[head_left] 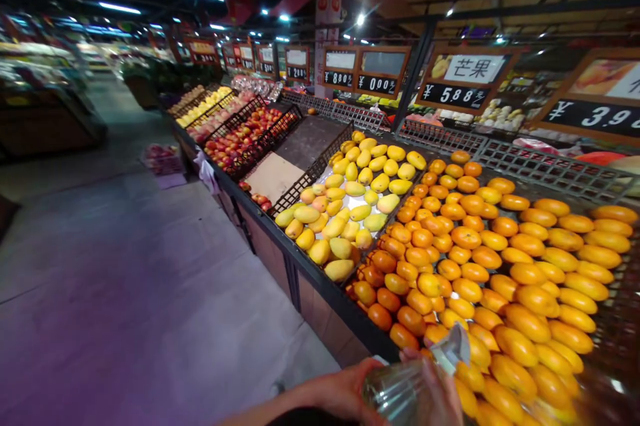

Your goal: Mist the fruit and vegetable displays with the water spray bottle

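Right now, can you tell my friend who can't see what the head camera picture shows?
A left hand and a right hand hold a clear plastic bottle at the edge of a big pile of orange mangoes in a shop. Next to the pile are yellow mangoes, then red apples, with price signs above.

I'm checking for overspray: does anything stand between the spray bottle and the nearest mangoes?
Nothing visible: the spray bottle, held in the left hand and right hand, has its head right over the orange mangoes.
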`<state>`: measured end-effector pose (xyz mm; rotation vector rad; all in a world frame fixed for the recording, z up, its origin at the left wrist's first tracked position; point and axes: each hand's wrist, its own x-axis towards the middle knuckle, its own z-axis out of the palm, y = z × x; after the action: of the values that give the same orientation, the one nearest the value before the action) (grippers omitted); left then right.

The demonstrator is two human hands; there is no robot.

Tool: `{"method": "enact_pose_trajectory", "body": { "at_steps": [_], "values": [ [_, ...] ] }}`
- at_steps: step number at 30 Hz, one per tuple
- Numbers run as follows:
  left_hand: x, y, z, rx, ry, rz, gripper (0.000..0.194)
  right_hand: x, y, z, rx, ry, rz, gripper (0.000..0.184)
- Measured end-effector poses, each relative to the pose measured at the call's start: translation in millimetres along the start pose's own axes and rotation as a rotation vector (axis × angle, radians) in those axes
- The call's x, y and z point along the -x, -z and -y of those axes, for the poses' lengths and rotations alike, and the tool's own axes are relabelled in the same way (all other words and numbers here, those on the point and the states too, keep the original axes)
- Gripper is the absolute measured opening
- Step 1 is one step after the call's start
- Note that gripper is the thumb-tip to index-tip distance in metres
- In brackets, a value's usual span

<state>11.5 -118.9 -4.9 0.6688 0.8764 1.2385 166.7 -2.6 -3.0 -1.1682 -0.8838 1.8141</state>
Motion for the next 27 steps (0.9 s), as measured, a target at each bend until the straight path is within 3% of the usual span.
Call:
{"method": "enact_pose_trajectory", "body": {
  "at_steps": [2,6,11,18,23,27],
  "values": [
    [23,25.3,-13,-0.029,0.065,-0.021,0.068,14,-42,-12,-0.033,-0.048,-0.049,0.070],
    [69,77.5,-25,-0.007,0.078,-0.116,0.086,40,-123,-33,-0.039,-0.064,0.004,0.070],
    [127,123.2,-38,0.062,0.021,-0.175,0.096,60,-195,-62,-0.025,-0.048,0.141,0.072],
    [176,147.9,-45,0.151,-0.119,-0.339,0.088,71,-264,-83,0.070,-0.102,0.365,0.063],
    [199,163.9,-40,0.233,-0.165,-0.576,0.101,71,-315,-94,0.186,-0.135,0.593,0.058],
    [217,172.1,-45,0.283,-0.198,-0.711,0.082,69,-357,-101,0.271,-0.203,0.776,0.064]
  ]
}}
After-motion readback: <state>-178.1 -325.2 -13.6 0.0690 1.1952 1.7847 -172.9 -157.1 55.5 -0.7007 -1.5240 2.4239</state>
